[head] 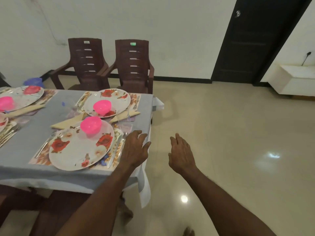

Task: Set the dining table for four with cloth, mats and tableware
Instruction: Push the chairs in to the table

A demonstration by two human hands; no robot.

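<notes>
Hands hover open and empty, left hand (134,149) near a glass (126,129) at the table's (34,171) corner, right hand (181,154) over floor; a careless sweep could topple it.

A plain white wall (153,23) fills the upper part of the frame. Against it, left of centre, stand two dark brown plastic armchairs (109,65) side by side, their slatted backs upright, just behind the far edge of the desk. A black skirting strip (182,80) runs along the foot of the wall. At upper right is a tall, dark door (252,40). Beside it, at the right edge, a low white cabinet (296,80) sits under a wall socket with a black plug (308,54). The glossy cream tiled floor (221,125) carries bright reflected spots of light at lower right.
</notes>
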